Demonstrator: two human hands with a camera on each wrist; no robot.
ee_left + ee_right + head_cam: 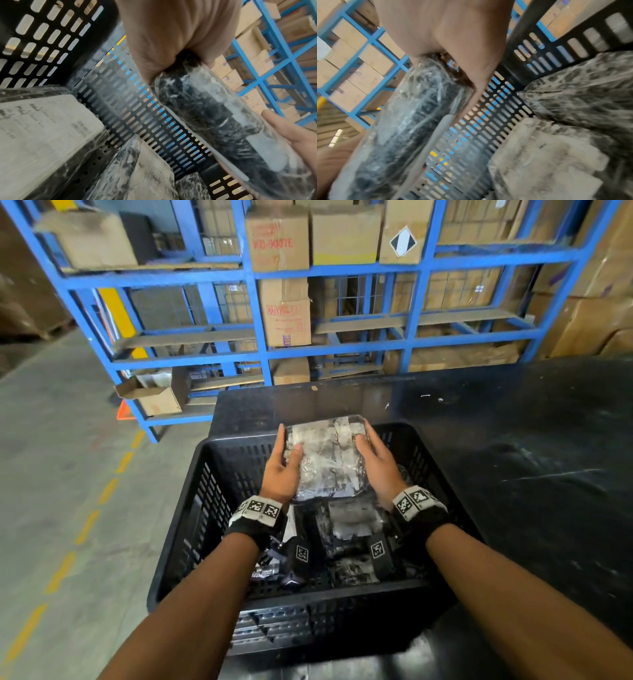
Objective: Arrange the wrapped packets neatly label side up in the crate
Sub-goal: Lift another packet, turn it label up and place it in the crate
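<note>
Both hands (329, 470) clasp one wrapped packet (325, 460), hiding the crate's (178, 546) far packets.

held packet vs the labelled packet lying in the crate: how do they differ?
The held packet is up at the far rim of the crate, in the grip of the left hand and right hand; the labelled packet lies low inside, untouched. The held packet tilts, its far end raised; the labelled one lies roughly flat. The labelled packet shows a printed sheet face up; the held one's top shows pale patches, with no print legible. Both are wrapped in clear film.
</note>
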